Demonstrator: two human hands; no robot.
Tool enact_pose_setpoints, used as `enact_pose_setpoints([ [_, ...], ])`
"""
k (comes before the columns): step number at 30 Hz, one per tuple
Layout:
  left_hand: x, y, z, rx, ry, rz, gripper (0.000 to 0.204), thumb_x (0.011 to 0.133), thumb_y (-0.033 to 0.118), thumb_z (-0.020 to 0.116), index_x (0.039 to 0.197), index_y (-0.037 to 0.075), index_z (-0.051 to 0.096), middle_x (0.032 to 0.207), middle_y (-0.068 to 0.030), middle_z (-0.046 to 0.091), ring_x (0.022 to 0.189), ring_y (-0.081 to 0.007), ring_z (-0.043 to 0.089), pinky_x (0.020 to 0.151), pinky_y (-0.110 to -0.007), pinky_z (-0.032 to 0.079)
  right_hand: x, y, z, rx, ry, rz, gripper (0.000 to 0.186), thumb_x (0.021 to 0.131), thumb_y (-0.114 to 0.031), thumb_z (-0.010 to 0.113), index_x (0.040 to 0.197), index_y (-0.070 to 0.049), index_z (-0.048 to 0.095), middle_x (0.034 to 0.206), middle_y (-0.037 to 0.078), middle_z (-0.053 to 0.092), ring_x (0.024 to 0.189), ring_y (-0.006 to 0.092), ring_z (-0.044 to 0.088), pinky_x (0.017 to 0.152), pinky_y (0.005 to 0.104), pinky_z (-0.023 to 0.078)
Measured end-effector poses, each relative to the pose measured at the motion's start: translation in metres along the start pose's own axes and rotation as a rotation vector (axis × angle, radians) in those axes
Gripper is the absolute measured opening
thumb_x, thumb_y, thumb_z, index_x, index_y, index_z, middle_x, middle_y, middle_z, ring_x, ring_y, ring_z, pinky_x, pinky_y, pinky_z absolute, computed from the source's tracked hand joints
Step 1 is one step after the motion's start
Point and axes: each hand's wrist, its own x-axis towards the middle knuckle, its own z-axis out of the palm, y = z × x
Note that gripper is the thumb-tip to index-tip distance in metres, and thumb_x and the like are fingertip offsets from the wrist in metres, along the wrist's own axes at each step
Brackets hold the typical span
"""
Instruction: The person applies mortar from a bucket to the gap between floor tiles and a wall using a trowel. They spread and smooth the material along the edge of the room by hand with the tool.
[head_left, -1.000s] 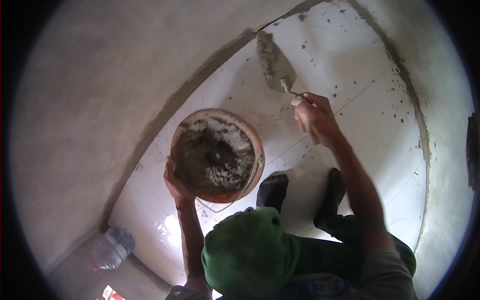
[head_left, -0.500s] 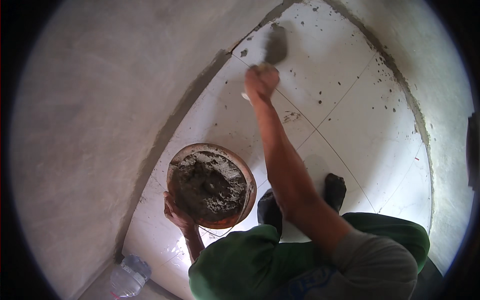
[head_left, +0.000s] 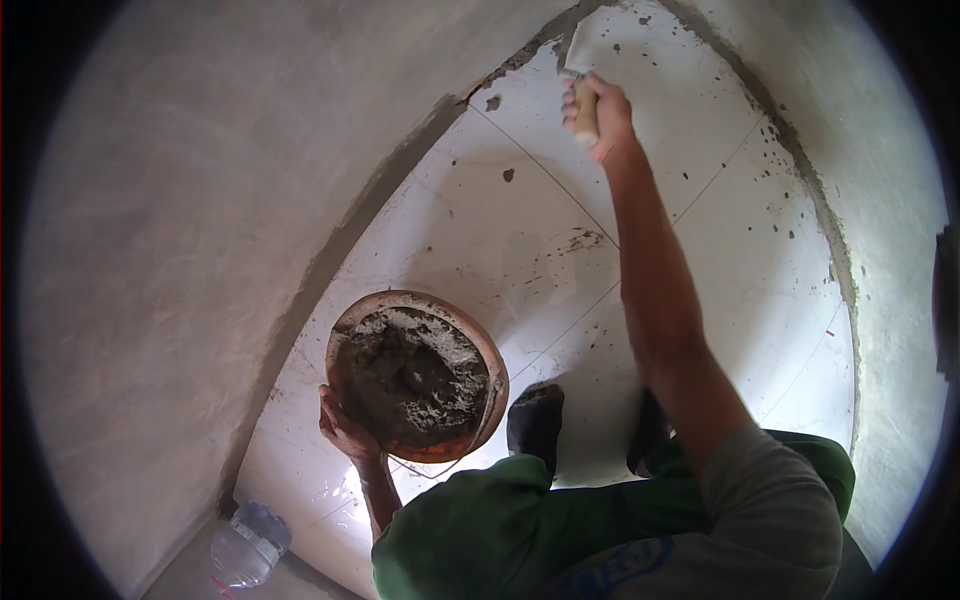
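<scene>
My right hand (head_left: 613,118) is wrapped round the pale wooden handle of a trowel (head_left: 586,116), out at arm's length near the far corner. The trowel's blade is seen nearly edge-on beside the mortar strip along the left wall, and partly blends with the floor. Close to me on the left, an orange-brown bucket (head_left: 503,390) tilts on the floor, its rim crusted. Wet grey mortar (head_left: 400,375) fills much of it, with a hollow in the middle. My left hand (head_left: 345,432) grips the bucket's near left side; some fingers are hidden behind it.
White floor tiles (head_left: 540,230) carry scattered mortar crumbs and smears. Grey walls (head_left: 230,200) close in on both sides, with rough mortar strips (head_left: 375,205) along their feet. A clear plastic bottle (head_left: 250,545) lies at the lower left. My dark-covered feet (head_left: 536,425) are right of the bucket.
My right hand has moved right and farther out with the trowel, whose blade has turned from flat to edge-on. My right foot has drawn back. The left hand stays on the bucket.
</scene>
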Motion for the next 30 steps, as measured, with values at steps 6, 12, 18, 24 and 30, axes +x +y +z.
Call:
enact_pose_setpoints([
  [6,-0.007,0.016,-0.002,-0.151,0.078,-0.174,0.056,0.114,0.041,0.044,0.125,-0.007,0.071,0.111,-0.0139,0.074,0.099,-0.0197,0.065,0.091,-0.035,0.053,0.003,0.055,0.050,0.006,0.102,0.138,0.033,0.108,-0.036,0.046,0.110,-0.005,0.057,0.085,0.006,0.055,0.067,0.0186,0.053,0.059,0.0385,0.047],
  [12,0.001,-0.019,-0.007,-0.068,0.066,-0.038,0.056,0.114,0.042,0.044,0.124,-0.006,0.071,0.109,-0.0131,0.074,0.096,-0.0203,0.065,0.091,-0.038,0.053,-0.022,0.128,0.114,0.197,0.129,0.071,0.034,0.109,-0.039,0.044,0.114,-0.008,0.055,0.083,0.007,0.053,0.062,0.0205,0.052,0.058,0.0426,0.047],
  [18,-0.006,-0.006,0.003,0.053,0.171,0.051,0.055,0.115,0.041,0.044,0.122,-0.006,0.072,0.107,-0.0119,0.074,0.096,-0.0196,0.064,0.091,-0.036,0.051,-0.079,0.121,0.119,-0.003,0.144,0.050,0.037,0.111,-0.042,0.042,0.112,-0.008,0.055,0.076,0.003,0.052,0.061,0.0192,0.052,0.056,0.0399,0.046],
  [24,-0.002,0.000,0.005,-0.155,0.074,-0.006,0.053,0.115,0.040,0.046,0.117,-0.006,0.073,0.107,-0.0106,0.074,0.094,-0.0180,0.063,0.091,-0.035,0.052,-0.018,0.093,0.087,0.197,0.116,0.061,0.034,0.109,-0.040,0.043,0.109,-0.008,0.055,0.081,0.005,0.051,0.062,0.0184,0.048,0.057,0.0382,0.043],
  [30,-0.007,0.041,0.005,-0.167,-0.085,-0.159,0.062,0.115,0.045,0.037,0.140,-0.005,0.063,0.132,-0.0159,0.068,0.115,-0.0252,0.067,0.103,-0.040,0.053,-0.126,0.077,0.061,-0.323,-0.122,0.247,0.046,0.106,-0.051,0.054,0.117,-0.007,0.062,0.082,0.001,0.054,0.064,0.0132,0.052,0.056,0.0324,0.047],
])
